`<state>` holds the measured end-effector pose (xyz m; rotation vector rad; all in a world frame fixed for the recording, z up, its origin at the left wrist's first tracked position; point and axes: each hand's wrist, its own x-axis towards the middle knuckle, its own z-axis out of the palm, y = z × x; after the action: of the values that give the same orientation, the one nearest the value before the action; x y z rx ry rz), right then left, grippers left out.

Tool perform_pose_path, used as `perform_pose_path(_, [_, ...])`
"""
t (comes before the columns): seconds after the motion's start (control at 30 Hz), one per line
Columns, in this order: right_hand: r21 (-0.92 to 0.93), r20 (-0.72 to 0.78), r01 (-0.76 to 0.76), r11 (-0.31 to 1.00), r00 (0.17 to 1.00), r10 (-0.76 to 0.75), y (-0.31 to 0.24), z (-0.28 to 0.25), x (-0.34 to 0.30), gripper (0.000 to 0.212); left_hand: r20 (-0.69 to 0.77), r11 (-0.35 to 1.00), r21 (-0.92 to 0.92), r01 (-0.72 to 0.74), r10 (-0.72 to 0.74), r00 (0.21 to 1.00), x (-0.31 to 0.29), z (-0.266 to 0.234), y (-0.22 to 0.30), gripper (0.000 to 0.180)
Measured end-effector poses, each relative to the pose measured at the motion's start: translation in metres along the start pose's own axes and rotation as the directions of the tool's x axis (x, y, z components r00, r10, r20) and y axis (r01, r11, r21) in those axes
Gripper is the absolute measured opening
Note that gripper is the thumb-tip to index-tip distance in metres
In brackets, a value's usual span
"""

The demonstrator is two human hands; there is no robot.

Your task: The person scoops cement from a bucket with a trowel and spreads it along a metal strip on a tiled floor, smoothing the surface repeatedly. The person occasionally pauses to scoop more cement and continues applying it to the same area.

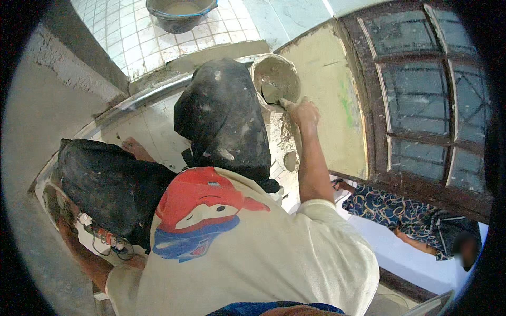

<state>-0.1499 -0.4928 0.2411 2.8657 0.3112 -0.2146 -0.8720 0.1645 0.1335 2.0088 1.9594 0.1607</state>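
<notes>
My right hand (303, 112) is closed at the near rim of a round, mortar-smeared bucket (297, 79). From its fingers the flat blade of a trowel (270, 94) reaches into the grey mortar (279, 69) inside; most of the handle is hidden by the hand. At the far left my left hand (65, 225) hangs low beside my bent knee, against the shadowed edge of the light surface. Its fingers are too dark to make out. Near it lies a cluster of cables and plugs (108, 239).
My dark-trousered knees (224, 113) fill the middle. A black tub (179, 15) stands on white tiles (142, 45) ahead. Rough grey wall (37, 105) rises at left, a wood-framed window (416, 95) at right. Below it a person in patterned clothes (390, 210) is on a white surface.
</notes>
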Motion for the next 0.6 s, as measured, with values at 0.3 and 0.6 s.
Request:
perform_pose_path(0.3, [-0.03,0.123,0.159,0.987,0.98,-0.154,0.059,0.009,0.053,0.038,-0.343,0.927,-0.281,-0.248,0.144,0.928,-0.096,-0.107,0.136,0.047])
perform_pose_path(0.6, [0.263,0.052,-0.056,0.963,0.998,0.043,0.024,0.08,-0.061,0.034,-0.196,0.462,-0.364,-0.809,0.811,0.552,-0.253,-0.01,0.569,0.045])
